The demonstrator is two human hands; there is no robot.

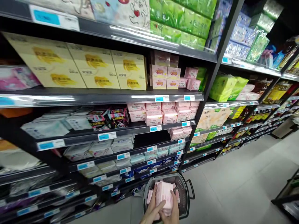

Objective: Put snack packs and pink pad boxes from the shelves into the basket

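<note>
At the bottom of the view both my hands grip a stack of pink packs (pixel 163 194) over a dark shopping basket (pixel 187 189) that stands on the floor. My left hand (pixel 151 210) holds the stack's left side with fingers curled round it. My right hand (pixel 171 211) clasps the right side from below. More pink packs lie inside the basket under the stack. Matching pink packs (pixel 161 116) fill the shelves (pixel 140 127) above.
Dark shelving with blue price tags runs along the left, holding yellow boxes (pixel 93 67), white packs and green tissue bundles (pixel 187 21). A grey tiled aisle (pixel 245 180) opens to the right. Another low rack edge (pixel 287 196) shows at the right border.
</note>
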